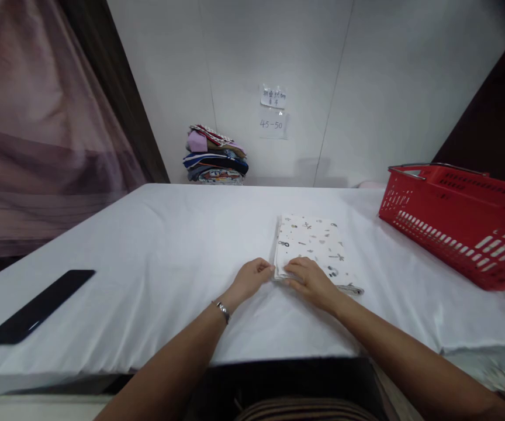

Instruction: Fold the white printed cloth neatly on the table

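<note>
"Where is the folded cloth (pixel 311 234)?"

"We see it lying flat on the white tabletop (pixel 182 245), in front of us and a bit to the right. It is white with little pictures on it."

"What are our hands doing?"

"Our left hand (pixel 252 276) is at the near left corner of the cloth with its fingers curled. We can't tell if it pinches the corner or only touches it. Our right hand (pixel 309 279) lies over the near edge, fingers on top and thumb low at the edge. We can't tell how tight it is, and it hides part of that edge. A rolled bit pokes out past our right wrist."

"Is there room to move?"

"Yes! Plain tabletop runs on the left, all the way to the black flat thing (pixel 40 307). We see more behind the cloth too. On the right there is a gap, then the red basket (pixel 445 216). The side of the picture cuts the basket off."

"And the pile of cloths (pixel 216 158)?"

"It is by the wall (pixel 366 88), at the far edge. We can't tell if it sits on the tabletop or just behind. The near edge is close to us, below our hands."
</note>
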The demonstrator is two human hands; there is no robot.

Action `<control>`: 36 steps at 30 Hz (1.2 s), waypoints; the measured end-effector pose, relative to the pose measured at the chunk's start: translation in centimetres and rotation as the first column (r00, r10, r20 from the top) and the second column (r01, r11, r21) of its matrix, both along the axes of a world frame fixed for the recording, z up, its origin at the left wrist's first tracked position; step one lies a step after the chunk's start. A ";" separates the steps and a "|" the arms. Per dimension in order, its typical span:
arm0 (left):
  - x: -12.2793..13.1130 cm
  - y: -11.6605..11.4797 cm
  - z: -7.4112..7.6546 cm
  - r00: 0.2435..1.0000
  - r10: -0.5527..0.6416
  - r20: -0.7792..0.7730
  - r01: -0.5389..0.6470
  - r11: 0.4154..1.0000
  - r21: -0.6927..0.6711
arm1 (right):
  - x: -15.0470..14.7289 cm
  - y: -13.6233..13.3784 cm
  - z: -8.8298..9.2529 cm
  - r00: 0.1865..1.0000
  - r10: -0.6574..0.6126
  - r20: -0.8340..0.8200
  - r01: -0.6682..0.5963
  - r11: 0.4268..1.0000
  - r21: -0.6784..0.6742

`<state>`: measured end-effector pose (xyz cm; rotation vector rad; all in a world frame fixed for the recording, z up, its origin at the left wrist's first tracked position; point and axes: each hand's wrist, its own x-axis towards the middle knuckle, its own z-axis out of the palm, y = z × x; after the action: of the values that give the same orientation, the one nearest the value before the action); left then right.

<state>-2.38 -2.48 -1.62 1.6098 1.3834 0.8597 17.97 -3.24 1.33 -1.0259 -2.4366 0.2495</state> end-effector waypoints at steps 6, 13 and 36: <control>0.1 -1.1 0.5 0.997 -0.043 -0.071 0.045 0.999 0.022 | -1.1 0.3 -1.1 0.999 -0.036 -0.034 0.037 0.999 0.005; -0.2 -1.2 0.7 0.992 -0.073 -0.102 0.075 0.997 0.022 | -2.2 0.1 -0.7 0.977 -0.120 -0.173 0.110 0.992 -0.068; 0.2 -0.5 0.9 0.990 -0.046 -0.133 0.048 0.999 0.017 | -3.3 -1.5 -1.9 0.995 -0.093 0.022 0.090 0.990 0.106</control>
<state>-2.15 -3.02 -0.70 1.7346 1.4262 0.7524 14.71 -4.72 -0.52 -1.0971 -2.3914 0.0771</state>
